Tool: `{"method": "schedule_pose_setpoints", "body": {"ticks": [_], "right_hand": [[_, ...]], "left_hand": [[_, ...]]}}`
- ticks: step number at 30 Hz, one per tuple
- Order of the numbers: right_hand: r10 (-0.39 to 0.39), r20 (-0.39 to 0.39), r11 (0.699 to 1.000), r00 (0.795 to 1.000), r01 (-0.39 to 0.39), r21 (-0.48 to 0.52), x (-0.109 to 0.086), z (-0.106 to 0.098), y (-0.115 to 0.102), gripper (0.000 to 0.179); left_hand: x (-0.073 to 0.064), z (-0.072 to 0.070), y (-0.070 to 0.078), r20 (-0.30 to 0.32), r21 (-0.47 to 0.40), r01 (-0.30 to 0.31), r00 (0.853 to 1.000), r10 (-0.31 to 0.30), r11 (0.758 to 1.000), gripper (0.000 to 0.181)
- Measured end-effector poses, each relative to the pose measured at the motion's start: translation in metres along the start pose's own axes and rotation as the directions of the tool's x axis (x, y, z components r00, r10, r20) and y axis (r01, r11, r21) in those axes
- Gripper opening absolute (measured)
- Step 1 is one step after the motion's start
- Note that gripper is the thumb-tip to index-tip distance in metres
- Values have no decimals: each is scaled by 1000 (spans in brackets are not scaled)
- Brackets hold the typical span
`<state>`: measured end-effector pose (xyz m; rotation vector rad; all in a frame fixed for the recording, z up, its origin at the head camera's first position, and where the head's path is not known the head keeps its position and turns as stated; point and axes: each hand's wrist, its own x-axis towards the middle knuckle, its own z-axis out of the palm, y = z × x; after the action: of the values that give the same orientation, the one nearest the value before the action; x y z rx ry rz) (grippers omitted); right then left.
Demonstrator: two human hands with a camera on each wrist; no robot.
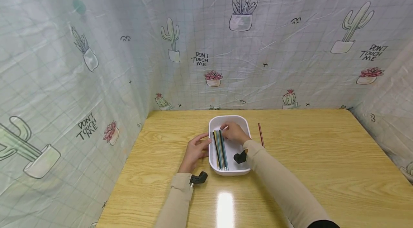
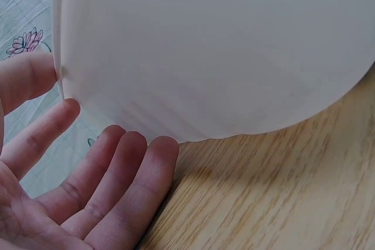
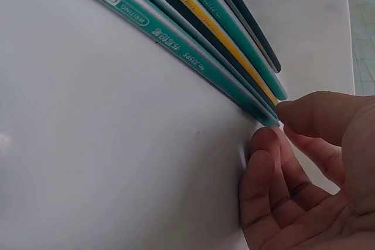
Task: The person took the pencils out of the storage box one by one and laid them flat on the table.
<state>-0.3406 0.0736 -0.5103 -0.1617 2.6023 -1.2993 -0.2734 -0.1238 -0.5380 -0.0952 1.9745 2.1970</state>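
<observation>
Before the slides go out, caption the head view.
Left hand against the side of a white tray, right hand at the ends of pencils inside, red stick on the table.

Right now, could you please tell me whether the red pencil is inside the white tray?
No, the red pencil lies on the table, to the right of the white tray.

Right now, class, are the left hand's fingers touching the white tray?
Touching. The left wrist view shows the left hand with its fingers against the outside of the white tray, no gap at the fingertips.
</observation>
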Motion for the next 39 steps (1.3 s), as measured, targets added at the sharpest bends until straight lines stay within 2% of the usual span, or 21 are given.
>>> {"method": "schedule_pose_setpoints", "body": {"ticks": [22,32,39], "right_hand": [[5,12,999,1000,-4,-49,1,-3,0,22],[1,13,1000,1000,-1,-17,-1,-4,-1,20],[24,30,998,999,-26,64,-1,-5,1,23]], "left_hand": [[3,2,-1,-17,9,1,1000,0,1000,43],[2,1,-1,-15,5,8,1000,-8,1000,44],[1,1,-1,-8,6,0,1000,0,1000,46]]}}
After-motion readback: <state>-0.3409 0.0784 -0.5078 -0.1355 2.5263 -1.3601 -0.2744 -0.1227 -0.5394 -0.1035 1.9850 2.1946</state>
